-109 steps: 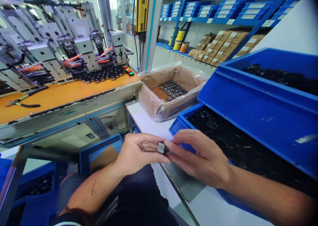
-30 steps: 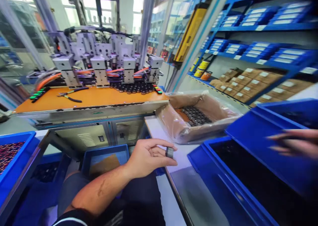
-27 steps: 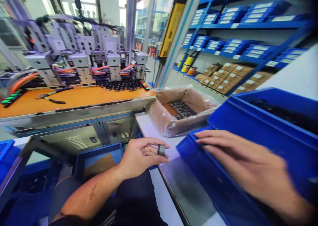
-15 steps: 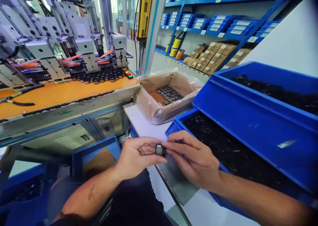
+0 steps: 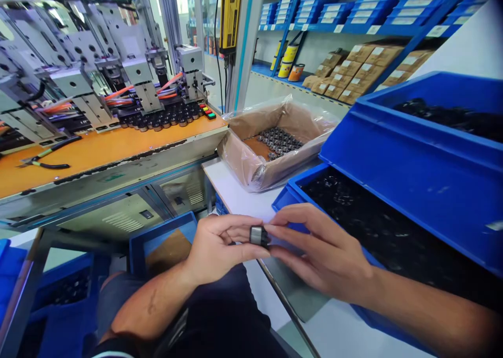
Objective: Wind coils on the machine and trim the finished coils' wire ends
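Observation:
My left hand (image 5: 220, 245) pinches a small grey metal cylinder (image 5: 257, 235) between thumb and fingers, just above my lap. My right hand (image 5: 322, 250) meets it from the right, its fingertips closed on the same cylinder; whether they also hold a small black part I cannot tell. Both hands hover at the near corner of a blue bin (image 5: 286, 198) filled with small black parts (image 5: 353, 211).
A second blue bin (image 5: 412, 153) is stacked behind. A plastic-lined cardboard box (image 5: 251, 164) holds metal parts. The orange machine table (image 5: 98, 151) carries pliers (image 5: 43, 159), a row of black fixtures (image 5: 161, 119) and grey actuators. A blue tray (image 5: 157, 237) sits below; shelves with boxes stand behind.
One second ago my right hand was away over the blue bins; it has come back to the cylinder in my left hand. The left hand has kept hold throughout.

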{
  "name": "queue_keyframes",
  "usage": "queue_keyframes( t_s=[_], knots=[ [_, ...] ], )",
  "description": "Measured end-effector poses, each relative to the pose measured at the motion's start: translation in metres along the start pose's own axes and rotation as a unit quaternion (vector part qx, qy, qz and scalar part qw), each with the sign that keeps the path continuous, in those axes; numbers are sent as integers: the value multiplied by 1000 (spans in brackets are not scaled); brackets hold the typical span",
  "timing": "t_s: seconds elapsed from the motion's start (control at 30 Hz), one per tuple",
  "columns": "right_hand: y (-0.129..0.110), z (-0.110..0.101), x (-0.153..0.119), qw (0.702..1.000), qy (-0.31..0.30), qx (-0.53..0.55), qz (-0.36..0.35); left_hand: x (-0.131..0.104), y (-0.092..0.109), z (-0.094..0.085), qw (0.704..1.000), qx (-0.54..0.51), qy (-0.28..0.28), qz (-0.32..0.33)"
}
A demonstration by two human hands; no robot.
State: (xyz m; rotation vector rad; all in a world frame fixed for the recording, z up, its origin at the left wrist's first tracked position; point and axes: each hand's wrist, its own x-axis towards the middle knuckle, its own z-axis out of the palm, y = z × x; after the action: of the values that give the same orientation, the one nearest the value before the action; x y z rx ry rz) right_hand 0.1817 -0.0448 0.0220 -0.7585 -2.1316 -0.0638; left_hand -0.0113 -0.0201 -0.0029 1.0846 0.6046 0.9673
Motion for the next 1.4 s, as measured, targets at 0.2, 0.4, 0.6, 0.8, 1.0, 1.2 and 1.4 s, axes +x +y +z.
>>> queue_keyframes(
  t_s=[0.2,0.4,0.6,0.8,1.0,1.2,1.4],
  knots=[
    [0,-1,-1,1000,-4,-16,-19,-1,3,-1,997,-62,-15,-38],
    [-1,-3,0,998,-1,-47,-53,-3,4,-2,994,-71,-36,-75],
    [-4,-6,3,997,-11,-51,-51,-5,8,-4,993,-77,-48,-80],
    [-1,-6,2,991,-2,-93,-96,-6,3,8,992,-112,-34,-49],
    [-1,-2,-1,988,20,-110,-108,-9,-10,27,982,-6,74,173],
    [-7,4,-7,999,20,-3,-44,-5,10,2,862,349,-16,366],
    [-9,5,-9,999,21,0,-33,-6,2,3,893,293,7,342]
  ],
)
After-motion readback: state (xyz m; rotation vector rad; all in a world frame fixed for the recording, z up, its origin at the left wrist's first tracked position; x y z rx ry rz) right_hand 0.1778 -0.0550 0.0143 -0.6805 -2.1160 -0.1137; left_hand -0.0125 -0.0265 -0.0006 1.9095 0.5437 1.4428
